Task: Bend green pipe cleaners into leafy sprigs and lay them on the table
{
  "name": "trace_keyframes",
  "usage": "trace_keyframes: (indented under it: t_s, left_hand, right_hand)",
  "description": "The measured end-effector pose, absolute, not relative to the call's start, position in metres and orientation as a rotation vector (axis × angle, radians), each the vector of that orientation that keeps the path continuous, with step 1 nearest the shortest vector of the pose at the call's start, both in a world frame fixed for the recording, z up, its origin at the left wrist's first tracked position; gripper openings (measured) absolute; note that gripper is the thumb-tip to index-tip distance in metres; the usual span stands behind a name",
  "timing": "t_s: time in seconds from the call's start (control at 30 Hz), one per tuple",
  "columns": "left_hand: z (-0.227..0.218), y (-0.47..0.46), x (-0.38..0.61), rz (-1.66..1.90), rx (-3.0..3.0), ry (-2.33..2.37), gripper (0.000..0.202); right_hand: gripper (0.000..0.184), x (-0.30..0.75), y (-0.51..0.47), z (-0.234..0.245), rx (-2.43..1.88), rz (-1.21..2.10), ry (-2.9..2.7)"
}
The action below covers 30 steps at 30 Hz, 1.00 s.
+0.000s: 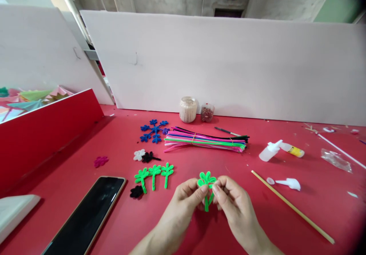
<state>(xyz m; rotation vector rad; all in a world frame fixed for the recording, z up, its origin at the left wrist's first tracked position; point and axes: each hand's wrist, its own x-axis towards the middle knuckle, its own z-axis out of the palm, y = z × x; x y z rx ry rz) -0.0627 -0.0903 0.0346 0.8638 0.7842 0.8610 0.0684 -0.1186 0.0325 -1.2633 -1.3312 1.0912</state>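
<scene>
My left hand and my right hand both pinch a green pipe-cleaner flower just above the red table, its looped petals up and its stem hanging down between the fingers. To the left lie three finished green flowers side by side, with a black one below them. Farther back rests a bundle of coloured pipe cleaners.
A phone lies screen-up at the left. Blue flowers, a white one, a black one and a magenta one are scattered about. Two jars stand by the white board. Glue bottles and a wooden stick lie at the right.
</scene>
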Motion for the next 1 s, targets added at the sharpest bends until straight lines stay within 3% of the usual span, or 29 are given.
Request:
trace_keyframes:
  t_s: [1.0]
  left_hand:
    - [0.040, -0.095, -0.056, 0.912, 1.117, 0.864, 0.017]
  right_hand:
    - [0.022, 0.065, -0.117, 0.034, -1.290, 1.178, -1.147]
